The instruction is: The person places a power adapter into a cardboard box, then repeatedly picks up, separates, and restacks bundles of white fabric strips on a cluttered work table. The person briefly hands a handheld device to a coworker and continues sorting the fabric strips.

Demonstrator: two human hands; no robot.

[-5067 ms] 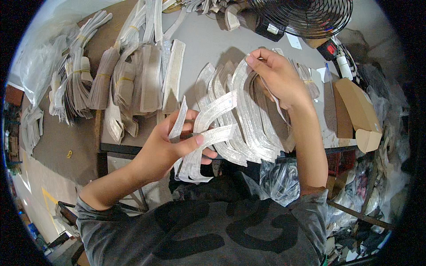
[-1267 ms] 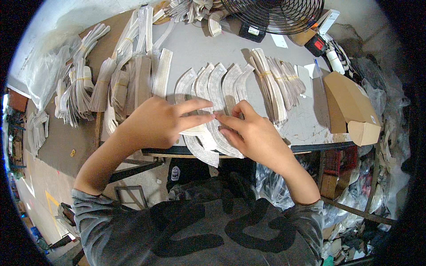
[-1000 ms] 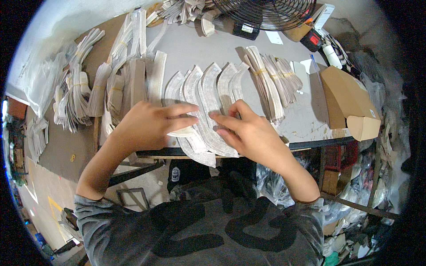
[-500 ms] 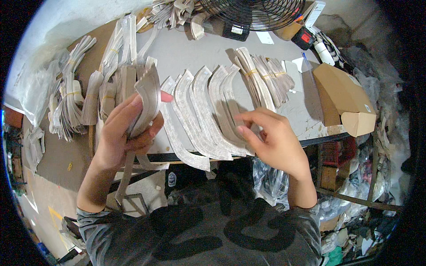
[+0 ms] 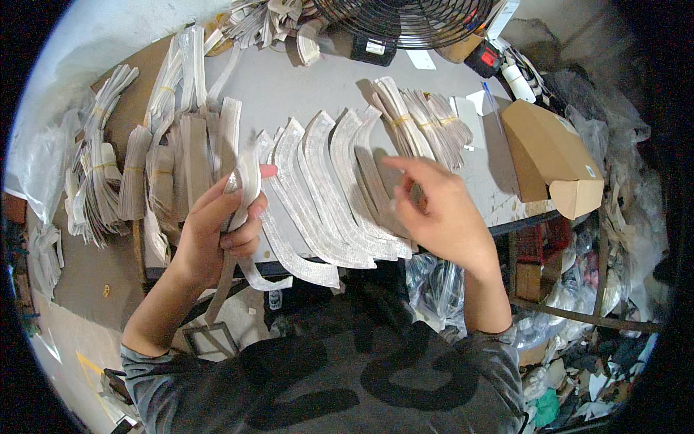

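Note:
My left hand [image 5: 223,226] is wrapped round curved pale strips [image 5: 250,177] of stitched fabric, whose lower ends hang past the table's front edge. Side by side on the grey table [image 5: 289,79] lies a row of similar curved strips [image 5: 316,170], partly overlapping, their lower ends at the front edge. Over the right end of this row is my right hand [image 5: 450,210], index finger stretched out and thumb apart, with nothing visible held. Part of the rightmost strips is hidden behind its fingers.
Bundles of strips [image 5: 405,123] with yellow bands lie beyond my right hand. More banded bundles [image 5: 134,173] crowd the left side. A black wire fan [image 5: 405,22] stands at the back, and a cardboard box [image 5: 542,145] at the right. Plastic bags [image 5: 437,293] sit below the table.
My left hand has moved slightly right with its strips, which have turned edge-on. My right hand has lifted a little, its index finger straightening away from the thumb. The view has shifted slightly.

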